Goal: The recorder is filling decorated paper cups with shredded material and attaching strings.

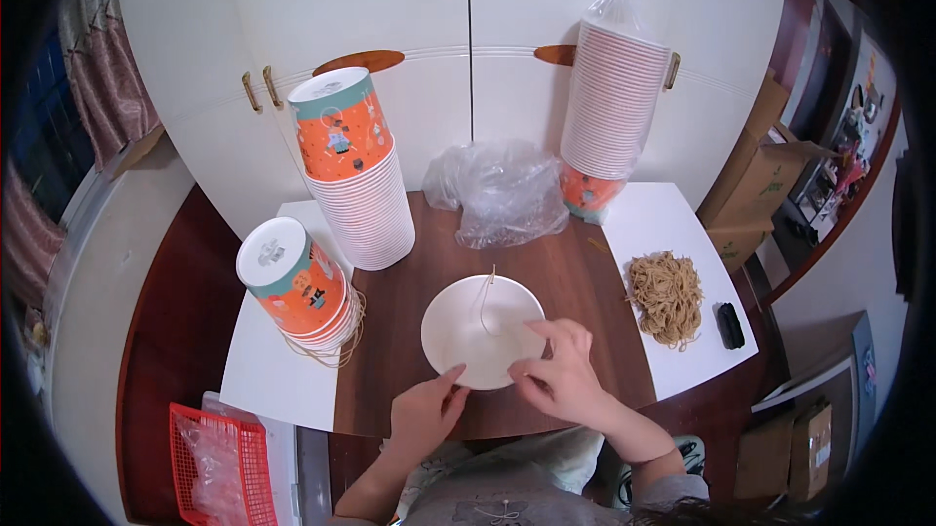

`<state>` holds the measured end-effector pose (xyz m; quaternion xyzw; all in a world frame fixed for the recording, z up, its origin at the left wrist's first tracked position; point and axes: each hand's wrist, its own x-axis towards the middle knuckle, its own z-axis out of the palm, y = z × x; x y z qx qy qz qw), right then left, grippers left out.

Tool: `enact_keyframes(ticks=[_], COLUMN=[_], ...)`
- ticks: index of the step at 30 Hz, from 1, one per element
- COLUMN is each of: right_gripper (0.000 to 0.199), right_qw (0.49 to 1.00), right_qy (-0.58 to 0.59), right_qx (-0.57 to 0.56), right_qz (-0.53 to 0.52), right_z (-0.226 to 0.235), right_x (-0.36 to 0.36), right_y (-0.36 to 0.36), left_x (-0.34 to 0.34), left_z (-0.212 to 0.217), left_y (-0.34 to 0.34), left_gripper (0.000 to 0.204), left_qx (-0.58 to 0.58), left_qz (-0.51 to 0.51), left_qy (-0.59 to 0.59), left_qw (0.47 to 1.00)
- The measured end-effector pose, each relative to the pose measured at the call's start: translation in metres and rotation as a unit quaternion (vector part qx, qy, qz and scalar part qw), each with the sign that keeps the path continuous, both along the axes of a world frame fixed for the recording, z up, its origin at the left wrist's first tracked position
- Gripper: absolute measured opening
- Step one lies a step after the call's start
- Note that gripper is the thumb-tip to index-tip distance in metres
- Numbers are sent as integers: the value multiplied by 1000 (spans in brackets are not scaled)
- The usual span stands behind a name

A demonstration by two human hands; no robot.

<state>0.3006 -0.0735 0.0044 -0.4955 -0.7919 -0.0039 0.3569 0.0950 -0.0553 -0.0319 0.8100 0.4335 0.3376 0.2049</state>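
Note:
A white paper bucket stands mouth up at the table's middle, near the front edge. A thin tan string is looped over its far rim, a short end sticking up, and hangs down inside. My left hand grips the near-left rim between thumb and fingers. At the near-right rim, my right hand has its thumb and fingers closed on the bucket wall, the index finger raised over the opening. Whether a string is also in those fingers cannot be made out.
At left stand a tall stack of upside-down orange paper buckets and a shorter stack with string loops round its base. Behind lies clear plastic; at right are a bagged bucket stack, a tan string bundle and a small black object.

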Motion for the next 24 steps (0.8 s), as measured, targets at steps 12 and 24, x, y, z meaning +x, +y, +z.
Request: enact_keyframes(ticks=[12, 24], right_gripper=[11, 12], right_qw=[956, 979], right_qy=[160, 177], right_qx=[-194, -102], right_qz=[154, -9], right_z=[-40, -131], right_x=[-19, -51], right_y=[3, 1], left_x=[-2, -4], left_z=[-32, -97], left_y=[4, -7], left_gripper=[10, 16], left_qx=[41, -3], left_qz=[-32, 76], left_qy=[-60, -104], left_qw=[997, 992])
